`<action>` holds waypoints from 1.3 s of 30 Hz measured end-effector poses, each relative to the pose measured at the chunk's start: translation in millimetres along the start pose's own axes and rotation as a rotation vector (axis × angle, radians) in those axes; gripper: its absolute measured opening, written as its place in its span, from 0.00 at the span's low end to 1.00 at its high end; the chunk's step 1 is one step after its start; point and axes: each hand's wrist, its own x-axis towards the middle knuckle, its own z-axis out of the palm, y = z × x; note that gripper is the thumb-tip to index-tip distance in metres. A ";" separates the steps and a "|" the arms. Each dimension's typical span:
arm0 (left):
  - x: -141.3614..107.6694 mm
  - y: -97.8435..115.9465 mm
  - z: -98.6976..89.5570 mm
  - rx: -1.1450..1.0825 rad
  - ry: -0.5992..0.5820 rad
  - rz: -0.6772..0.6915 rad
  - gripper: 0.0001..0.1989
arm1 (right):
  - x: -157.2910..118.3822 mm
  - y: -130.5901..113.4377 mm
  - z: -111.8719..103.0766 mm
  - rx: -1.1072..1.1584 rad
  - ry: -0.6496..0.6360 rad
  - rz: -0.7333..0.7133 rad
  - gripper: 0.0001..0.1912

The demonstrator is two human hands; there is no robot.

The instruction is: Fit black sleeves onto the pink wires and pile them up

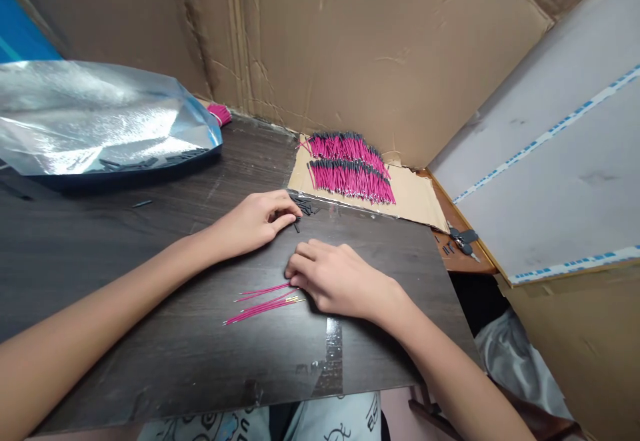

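Note:
My left hand [270,219] is at the near edge of a small pile of short black tubes [309,207], thumb and forefinger pinched together. One black tube [297,227] pokes out just below those fingertips. Closer to me, my right hand [340,277] has its fingers curled over the right end of a thin pink wire [265,290], hiding that end. Several more pink wires [260,309] with bare metal tips lie loosely side by side on the dark table, left of the right hand. Some of their right ends show gold-coloured pins [292,300].
Behind the hands, a cardboard sheet [417,194] bears two rows of pink wires with black ends [350,177]. A silver bag [110,121] holding black tubes lies at left, near a pink wire bundle [220,114]. Keys [463,241] lie at right. Cardboard walls [350,47] stand behind.

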 end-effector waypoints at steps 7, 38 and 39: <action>-0.8 1.6 0.7 -0.030 0.010 -0.030 0.14 | 1.6 -8.6 7.3 -0.017 0.024 -0.034 0.13; 1.1 -6.4 -0.4 -0.160 0.142 -0.158 0.14 | 0.4 16.6 -2.4 0.032 0.073 0.069 0.04; 1.0 -6.6 -0.2 -0.157 0.139 -0.157 0.14 | 0.3 15.7 -2.2 0.040 0.064 0.076 0.03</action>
